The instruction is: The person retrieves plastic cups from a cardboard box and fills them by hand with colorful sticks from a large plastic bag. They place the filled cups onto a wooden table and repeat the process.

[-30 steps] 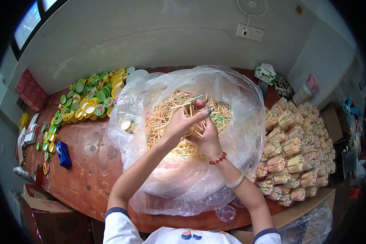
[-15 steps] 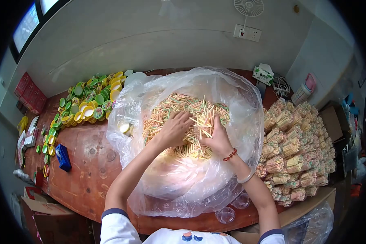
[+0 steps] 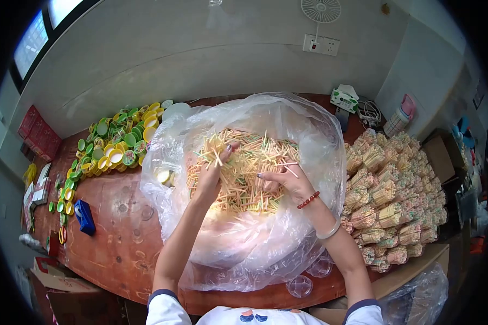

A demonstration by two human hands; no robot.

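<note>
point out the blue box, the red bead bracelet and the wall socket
blue box [image 3: 84,216], head view, on its top face
red bead bracelet [image 3: 308,200], head view, on the beads over the wrist
wall socket [image 3: 320,45], head view, on its white faceplate

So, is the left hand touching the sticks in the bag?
Touching. The head view shows the left hand closed around a small bunch of sticks, lifted a little above the pile in the bag; the stick ends poke out above its fingers.

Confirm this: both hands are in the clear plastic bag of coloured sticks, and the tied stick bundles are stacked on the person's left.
Not quite. The head view shows the tied stick bundles stacked on the person's right. Both the left hand and right hand are in the clear plastic bag of coloured sticks.
</note>
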